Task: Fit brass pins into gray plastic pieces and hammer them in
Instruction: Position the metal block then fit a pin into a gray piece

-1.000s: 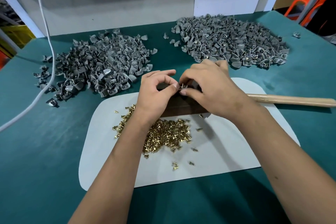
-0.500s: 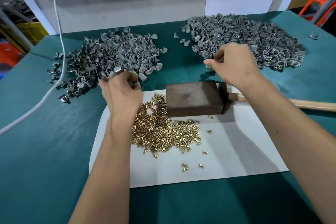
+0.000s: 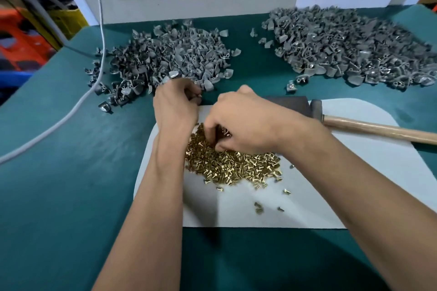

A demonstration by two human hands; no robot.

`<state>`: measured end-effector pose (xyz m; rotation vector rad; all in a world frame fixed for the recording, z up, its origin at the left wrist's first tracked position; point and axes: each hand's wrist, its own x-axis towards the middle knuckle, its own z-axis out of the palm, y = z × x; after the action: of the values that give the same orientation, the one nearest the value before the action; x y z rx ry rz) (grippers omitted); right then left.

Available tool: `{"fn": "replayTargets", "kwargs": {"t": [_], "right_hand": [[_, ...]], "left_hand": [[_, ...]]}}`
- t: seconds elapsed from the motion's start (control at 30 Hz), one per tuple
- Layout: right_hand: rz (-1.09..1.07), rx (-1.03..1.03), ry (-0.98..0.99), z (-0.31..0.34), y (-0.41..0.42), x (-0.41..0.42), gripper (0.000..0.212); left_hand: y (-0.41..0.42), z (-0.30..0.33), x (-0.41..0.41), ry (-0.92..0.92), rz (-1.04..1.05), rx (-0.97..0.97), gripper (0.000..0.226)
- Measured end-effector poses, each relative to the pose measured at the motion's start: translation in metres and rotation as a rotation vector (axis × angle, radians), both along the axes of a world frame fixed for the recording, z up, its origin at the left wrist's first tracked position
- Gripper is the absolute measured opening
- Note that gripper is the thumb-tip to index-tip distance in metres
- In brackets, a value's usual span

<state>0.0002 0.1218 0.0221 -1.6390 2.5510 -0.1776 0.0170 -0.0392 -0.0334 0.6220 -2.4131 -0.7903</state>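
While the right hand [image 3: 238,123] dug curled fingertips into the brass pins [image 3: 234,165] beneath them, the left hand [image 3: 176,104] pinched a gray plastic piece [image 3: 197,98]; next, likely seating one pin in it.

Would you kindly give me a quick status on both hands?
Left hand at near edge of left gray pile, grip unclear. Right hand picking in brass pins. Hammer idle, nothing blocking.

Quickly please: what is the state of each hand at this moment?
Left hand: fingers curled at the near edge of the left pile of gray pieces; what it grips is hidden.
Right hand: fingers curled, pinching into the brass pins.
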Motion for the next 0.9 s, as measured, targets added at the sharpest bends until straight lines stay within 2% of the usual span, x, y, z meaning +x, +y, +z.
{"fn": "replayTargets", "kwargs": {"t": [0.2, 0.3, 0.43, 0.53, 0.7, 0.9], "right_hand": [[0.003, 0.03, -0.058, -0.003, -0.005, 0.001, 0.016], [-0.009, -0.069, -0.182, 0.013, 0.008, -0.006, 0.014], [-0.04, -0.181, -0.234, 0.037, 0.036, -0.018, 0.011], [-0.091, -0.188, -0.234, 0.041, 0.067, -0.024, 0.012], [-0.159, -0.265, -0.097, 0.023, 0.116, -0.022, 0.01], [-0.08, -0.165, 0.14, -0.006, 0.139, -0.013, 0.013]], "left_hand": [[0.0, 0.003, -0.001, 0.075, -0.031, 0.042, 0.017], [0.003, 0.007, -0.002, 0.151, -0.063, 0.122, 0.018], [0.023, 0.014, -0.005, 0.315, -0.205, 0.296, 0.02], [0.047, 0.017, -0.008, 0.372, -0.337, 0.37, 0.017], [0.068, 0.012, -0.009, 0.385, -0.45, 0.401, 0.013], [0.074, 0.009, -0.009, 0.424, -0.516, 0.355, 0.015]]}}
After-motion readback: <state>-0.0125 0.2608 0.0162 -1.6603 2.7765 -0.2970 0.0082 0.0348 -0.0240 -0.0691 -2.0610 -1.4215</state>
